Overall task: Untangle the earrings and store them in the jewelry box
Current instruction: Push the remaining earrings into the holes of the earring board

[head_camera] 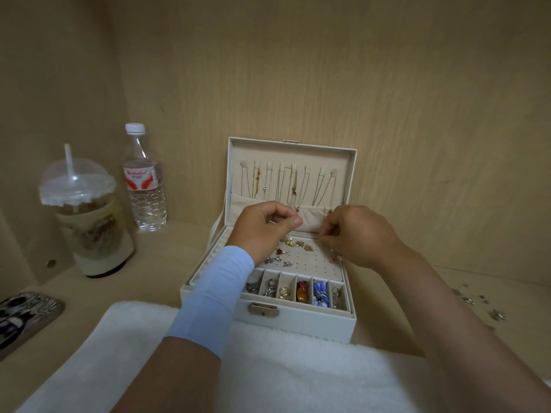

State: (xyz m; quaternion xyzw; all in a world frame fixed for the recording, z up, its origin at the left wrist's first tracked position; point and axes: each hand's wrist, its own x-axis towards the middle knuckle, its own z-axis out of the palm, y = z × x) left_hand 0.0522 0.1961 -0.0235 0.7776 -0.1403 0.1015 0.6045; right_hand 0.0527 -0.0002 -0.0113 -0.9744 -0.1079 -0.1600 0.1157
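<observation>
The jewelry box [298,323] stood at the middle of the desk [167,251], its front wall touching the white towel [268,377] that lay along the near edge. Its lid [298,153] stood upright, well short of the back wall of wood. A second wood wall shut in the left side.

Both hands hung over the back of the box's tray. The left hand [262,231], with a pale blue sleeve [214,293] on the forearm, had its fingers curled and the thumb tip laid against the forefinger. The right hand [357,236] had its fingertips drawn together over the back right corner of the dotted panel [316,263]. I could not tell whether either hand pinched anything.

About seven earrings [299,243] sat on that panel's left half: one gold with pearl, two amber, one red, three silver. In front ran one row of six compartments [304,290], each with pieces in it. Necklaces [295,186] hung inside the lid, too fine to count.

At the left back corner stood one water bottle [144,189], and just left of it and nearer, one lidded cup [89,222] with a straw. One phone [24,317] lay at the left edge. A strip of bare desk showed between the bottle and the box. Near the right edge lay a scatter of small silver bits [468,299], too small to count, well apart from the box.
</observation>
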